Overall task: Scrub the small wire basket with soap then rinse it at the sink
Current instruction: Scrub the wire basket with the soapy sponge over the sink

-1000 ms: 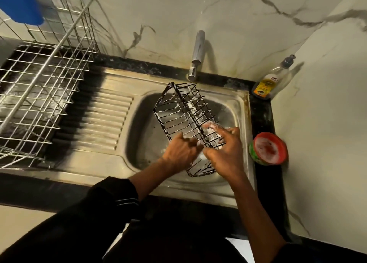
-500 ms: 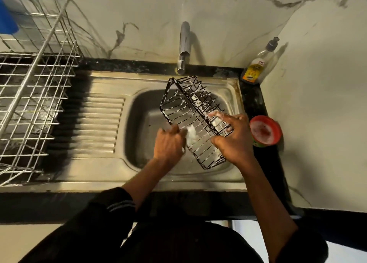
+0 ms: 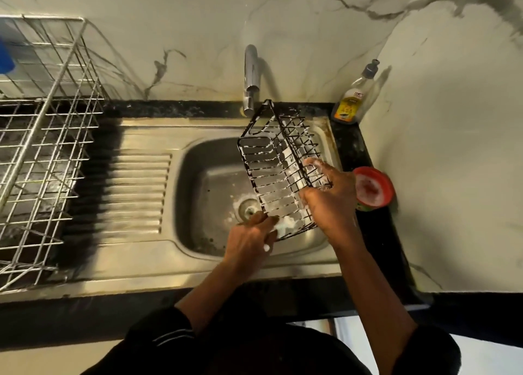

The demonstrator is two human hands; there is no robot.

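Observation:
The small black wire basket (image 3: 278, 166), streaked with white soap foam, is tilted on edge over the steel sink bowl (image 3: 198, 193). My right hand (image 3: 329, 196) grips its right side, fingers through the wires. My left hand (image 3: 250, 240) is closed on a foamy white scrubber (image 3: 284, 224) pressed against the basket's near lower corner. The chrome tap (image 3: 250, 77) stands just behind the basket; no water is seen running. Foam lies around the drain (image 3: 246, 207).
A large silver wire dish rack (image 3: 42, 137) stands on the left by the ribbed drainboard (image 3: 135, 193). A dish soap bottle (image 3: 352, 100) sits at the back right corner. A round red soap tub (image 3: 373, 188) rests on the black counter right of the sink.
The basket has swung more upright and toward the tap. My left hand has slid down from the basket's middle to its near lower corner. The camera has tilted.

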